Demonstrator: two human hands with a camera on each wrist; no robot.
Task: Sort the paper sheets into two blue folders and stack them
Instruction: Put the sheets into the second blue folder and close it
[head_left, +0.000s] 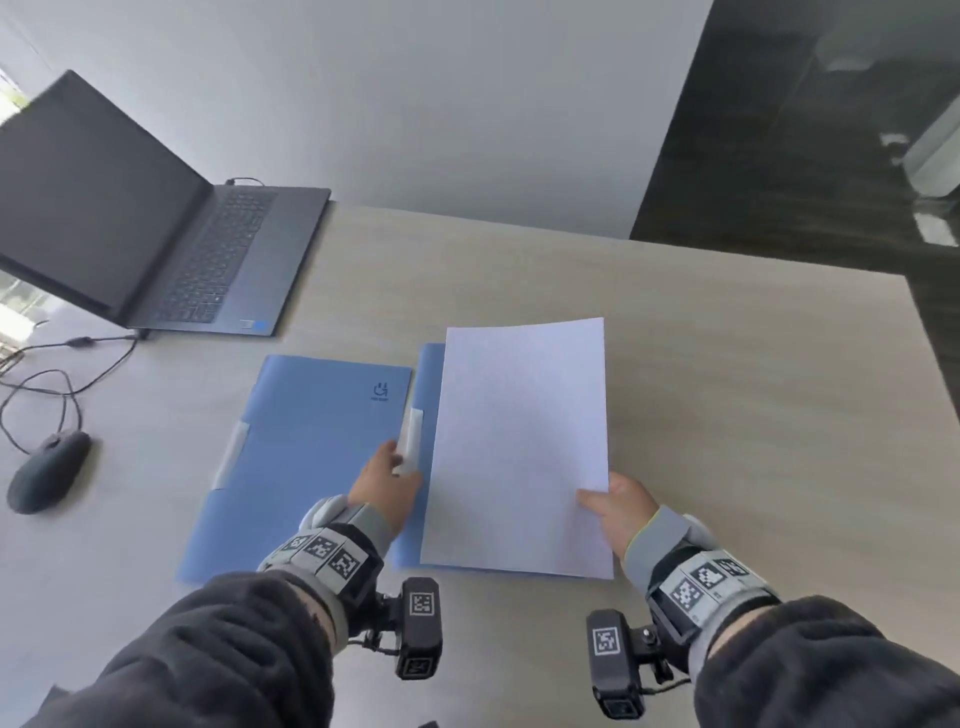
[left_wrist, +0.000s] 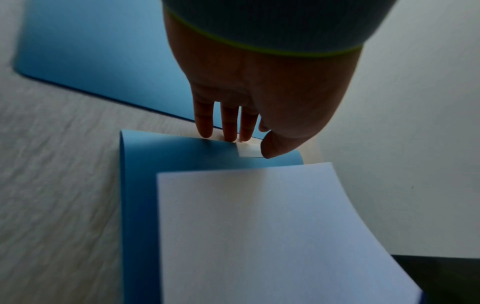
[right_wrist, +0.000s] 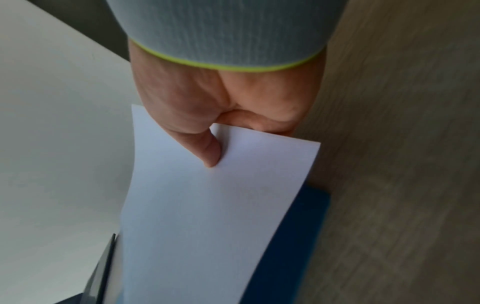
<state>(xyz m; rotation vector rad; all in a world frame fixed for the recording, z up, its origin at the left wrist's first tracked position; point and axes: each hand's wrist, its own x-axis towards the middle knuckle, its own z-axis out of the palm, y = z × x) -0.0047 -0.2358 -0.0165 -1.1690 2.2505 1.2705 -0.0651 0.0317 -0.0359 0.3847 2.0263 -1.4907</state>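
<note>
Two blue folders lie side by side on the wooden table. The left folder (head_left: 306, 452) (left_wrist: 98, 57) is closed and flat. The right folder (head_left: 428, 384) (left_wrist: 140, 185) (right_wrist: 298, 236) is mostly covered by a white paper sheet (head_left: 519, 447) (left_wrist: 272, 236) (right_wrist: 207, 226). My left hand (head_left: 395, 460) (left_wrist: 244, 142) pinches the right folder's left edge at its white tab (head_left: 414, 439) (left_wrist: 248, 151), thumb on top. My right hand (head_left: 592, 501) (right_wrist: 215, 144) pinches the sheet's near right corner, thumb above and fingers hidden beneath. The sheet bows slightly above the folder.
An open dark laptop (head_left: 156, 223) stands at the back left. A black mouse (head_left: 49, 470) and its cable (head_left: 52, 379) lie at the left edge. Bare table (head_left: 727, 389) stretches right of the sheet, up to the table's right edge (head_left: 930, 338).
</note>
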